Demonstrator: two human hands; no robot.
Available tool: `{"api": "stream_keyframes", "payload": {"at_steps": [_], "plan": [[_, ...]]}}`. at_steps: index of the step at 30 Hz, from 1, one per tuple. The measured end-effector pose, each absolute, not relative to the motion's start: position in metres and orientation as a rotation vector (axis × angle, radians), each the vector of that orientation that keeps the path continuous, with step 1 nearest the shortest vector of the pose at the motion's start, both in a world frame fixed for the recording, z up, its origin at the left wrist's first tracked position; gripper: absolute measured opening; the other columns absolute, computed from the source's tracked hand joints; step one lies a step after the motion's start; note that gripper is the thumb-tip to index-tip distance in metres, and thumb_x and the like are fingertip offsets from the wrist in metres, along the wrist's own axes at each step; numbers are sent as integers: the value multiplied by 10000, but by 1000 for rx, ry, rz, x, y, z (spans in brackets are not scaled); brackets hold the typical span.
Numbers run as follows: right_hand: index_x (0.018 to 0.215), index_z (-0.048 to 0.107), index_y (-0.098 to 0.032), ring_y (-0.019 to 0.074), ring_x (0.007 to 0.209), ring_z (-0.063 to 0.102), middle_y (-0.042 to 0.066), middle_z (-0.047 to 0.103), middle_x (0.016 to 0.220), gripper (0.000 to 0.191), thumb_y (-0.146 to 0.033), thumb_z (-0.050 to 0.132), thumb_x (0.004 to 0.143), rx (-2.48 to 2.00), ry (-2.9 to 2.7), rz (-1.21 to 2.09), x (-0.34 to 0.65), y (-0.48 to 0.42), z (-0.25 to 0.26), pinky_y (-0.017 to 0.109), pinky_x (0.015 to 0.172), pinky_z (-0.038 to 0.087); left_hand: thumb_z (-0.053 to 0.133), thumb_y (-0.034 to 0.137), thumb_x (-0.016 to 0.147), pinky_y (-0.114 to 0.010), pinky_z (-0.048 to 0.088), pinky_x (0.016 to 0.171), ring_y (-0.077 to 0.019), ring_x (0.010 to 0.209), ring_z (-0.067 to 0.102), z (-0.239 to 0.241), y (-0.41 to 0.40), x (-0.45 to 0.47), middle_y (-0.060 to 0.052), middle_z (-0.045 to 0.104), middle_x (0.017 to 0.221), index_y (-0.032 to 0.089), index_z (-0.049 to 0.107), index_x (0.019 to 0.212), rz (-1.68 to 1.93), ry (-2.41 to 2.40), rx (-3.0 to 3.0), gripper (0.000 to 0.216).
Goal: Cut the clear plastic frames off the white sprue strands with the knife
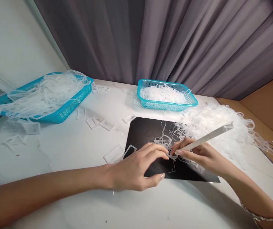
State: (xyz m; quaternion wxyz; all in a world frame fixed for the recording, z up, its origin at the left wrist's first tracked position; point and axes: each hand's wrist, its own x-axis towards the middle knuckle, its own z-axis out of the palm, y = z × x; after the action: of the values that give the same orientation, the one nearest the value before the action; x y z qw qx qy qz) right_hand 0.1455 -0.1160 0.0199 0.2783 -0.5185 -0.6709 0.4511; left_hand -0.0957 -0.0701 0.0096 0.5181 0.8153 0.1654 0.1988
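Observation:
My left hand rests on a black mat, its fingers stretched forward and pressing a small clear plastic piece down at the fingertips. My right hand is closed around a long white stick-like tool, whose tip meets the same plastic piece. Thin clear plastic frames lie tangled on the mat just beyond my fingers.
A large heap of white plastic scrap lies to the right of the mat. A small teal basket of scrap stands behind it; a larger blue basket overflows at the left. Loose clear rectangles dot the white table.

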Motion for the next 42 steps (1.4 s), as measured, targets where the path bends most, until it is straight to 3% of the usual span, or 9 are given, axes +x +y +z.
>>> {"api": "stream_keyframes", "payload": {"at_steps": [2, 4, 9, 12, 15, 23, 32, 38, 42], "plan": [[839, 670, -239, 212, 954, 593, 53, 632, 985, 169, -354, 547, 859, -1368, -1686, 1350, 140, -120, 28, 361, 850, 470, 560, 227, 821, -419, 292, 1028, -259, 1244, 368, 5, -73, -93, -124, 451, 1338, 197, 508, 1191, 609, 380, 2243, 376], [789, 661, -232, 206, 936, 594, 53, 636, 948, 155, -341, 568, 848, -1337, -1578, 1453, 134, -123, 33, 359, 850, 474, 538, 241, 856, -395, 300, 1025, -242, 1236, 386, 0, -74, -91, -129, 480, 1308, 186, 490, 1207, 624, 425, 2309, 359], [734, 604, -239, 200, 881, 605, 37, 658, 898, 143, -358, 614, 814, -1298, -1397, 1527, 124, -122, 29, 359, 798, 487, 522, 276, 875, -283, 413, 786, -175, 865, 577, -5, -73, -90, -32, 646, 870, 207, 629, 879, 538, 657, 2071, 127], [733, 667, -239, 203, 936, 599, 45, 646, 968, 180, -379, 598, 823, -1362, -1383, 1438, 128, -119, 23, 336, 809, 472, 562, 304, 842, -249, 411, 665, -144, 716, 568, -1, -72, -90, -3, 638, 760, 192, 635, 805, 457, 790, 1787, 138], [734, 697, -231, 217, 975, 587, 60, 635, 996, 210, -390, 594, 824, -1465, -1328, 1222, 134, -118, 18, 327, 789, 470, 570, 293, 831, -244, 420, 654, -138, 701, 571, 4, -70, -89, 0, 630, 709, 168, 612, 794, 421, 805, 1500, 137], [744, 636, -260, 232, 1026, 581, 29, 655, 1064, 139, -369, 595, 818, -1414, -1422, 1186, 115, -134, 27, 400, 864, 460, 569, 268, 841, -243, 441, 614, -127, 658, 590, 7, -67, -85, -18, 652, 705, 146, 567, 836, 455, 741, 1281, 122], [685, 609, -242, 164, 720, 582, 27, 644, 854, 230, -429, 580, 815, -1478, -1305, 1267, 97, -142, 25, 306, 630, 486, 560, 277, 855, -284, 497, 693, -155, 728, 641, 5, -68, -86, -69, 718, 799, 152, 546, 1001, 431, 734, 1188, 193], [768, 646, -228, 170, 871, 586, 34, 602, 1024, 214, -376, 530, 868, -1411, -1395, 1313, 99, -139, 20, 303, 733, 469, 537, 303, 875, -272, 506, 687, -143, 732, 635, 4, -68, -86, -51, 714, 816, 186, 542, 1090, 434, 730, 1199, 245], [778, 667, -228, 159, 869, 581, 37, 573, 1064, 215, -350, 521, 879, -1378, -1480, 1234, 100, -138, 17, 293, 706, 464, 548, 300, 870, -260, 498, 678, -148, 793, 619, 3, -66, -87, -52, 706, 884, 218, 524, 1187, 426, 720, 1198, 329]]}}
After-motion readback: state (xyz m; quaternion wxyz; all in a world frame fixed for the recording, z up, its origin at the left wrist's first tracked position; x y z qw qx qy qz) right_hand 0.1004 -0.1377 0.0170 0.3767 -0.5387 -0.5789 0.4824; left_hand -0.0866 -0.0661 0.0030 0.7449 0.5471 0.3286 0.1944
